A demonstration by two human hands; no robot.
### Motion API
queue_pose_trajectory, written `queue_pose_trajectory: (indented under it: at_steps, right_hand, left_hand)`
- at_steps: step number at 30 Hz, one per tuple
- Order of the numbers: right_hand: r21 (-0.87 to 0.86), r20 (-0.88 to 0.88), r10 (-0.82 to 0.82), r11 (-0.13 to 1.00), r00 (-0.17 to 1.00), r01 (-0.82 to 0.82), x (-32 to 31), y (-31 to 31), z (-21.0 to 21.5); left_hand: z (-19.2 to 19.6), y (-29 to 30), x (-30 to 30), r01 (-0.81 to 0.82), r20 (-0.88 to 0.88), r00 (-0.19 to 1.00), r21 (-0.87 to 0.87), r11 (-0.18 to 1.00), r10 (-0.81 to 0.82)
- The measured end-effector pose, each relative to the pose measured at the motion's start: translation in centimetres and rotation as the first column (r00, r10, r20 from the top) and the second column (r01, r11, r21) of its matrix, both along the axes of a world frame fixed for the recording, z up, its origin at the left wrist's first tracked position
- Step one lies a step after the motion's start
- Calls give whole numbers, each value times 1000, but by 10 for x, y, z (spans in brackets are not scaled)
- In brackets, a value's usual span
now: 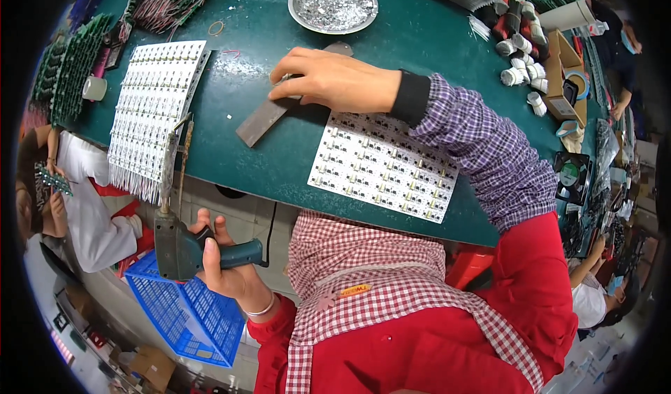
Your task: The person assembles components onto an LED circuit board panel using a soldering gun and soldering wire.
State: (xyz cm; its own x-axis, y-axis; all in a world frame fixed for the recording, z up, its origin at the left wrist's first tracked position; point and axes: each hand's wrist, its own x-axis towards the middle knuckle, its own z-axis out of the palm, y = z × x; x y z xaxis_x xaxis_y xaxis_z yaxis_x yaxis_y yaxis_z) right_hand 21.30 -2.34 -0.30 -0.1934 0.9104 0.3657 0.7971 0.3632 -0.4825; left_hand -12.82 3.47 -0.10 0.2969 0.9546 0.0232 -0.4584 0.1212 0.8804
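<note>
Left hand [227,265] grips a soldering gun [183,244] below the table edge; right hand [328,79] presses its fingers flat on a dark sharpening block [269,118]. Judging by this, 1 panel [384,163] lies unworked beside the block, another [157,107] further left. A scrap dish [333,3] sits beyond.

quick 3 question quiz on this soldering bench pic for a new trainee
1. True or false: the left hand grips a soldering gun.
2. What does the right hand touch? A) grey flat bar B) metal dish C) blue basket
3. What lies on the green table under the right forearm?

Key: 1 true; 2 A; 3 a white circuit board panel.
</note>
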Motion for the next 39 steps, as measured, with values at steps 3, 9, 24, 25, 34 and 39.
queue_pose_trajectory:
  at_steps: [3,9,24,25,34,39]
  right_hand:
    - [-6,-65,39,999,997,-39,-5,-25,13]
    - [-284,-113,72,954,991,-101,-5,-66,19]
    - [-482,-159,-711,661,685,575,81,-215,134]
    - [-516,-304,-784,613,541,598,78,-230,131]
    - [-675,-725,-609,534,-322,509,-64,-269,17]
    - [-820,-481,-858,368,-180,438,-75,-265,31]
  left_hand:
    - [1,0,2,9,34,999,0,1000,-9]
    - [1,-1,5,-7,-29,1000,15,1000,8]
    - [-1,-9,-2,22,5,1000,-4,1000,-22]
    - [-2,-9,-2,15,-6,1000,-16,1000,-15]
    - [0,-8,8,67,-3,998,-28,997,-67]
    - [1,-7,6,63,-7,998,-10,998,-64]
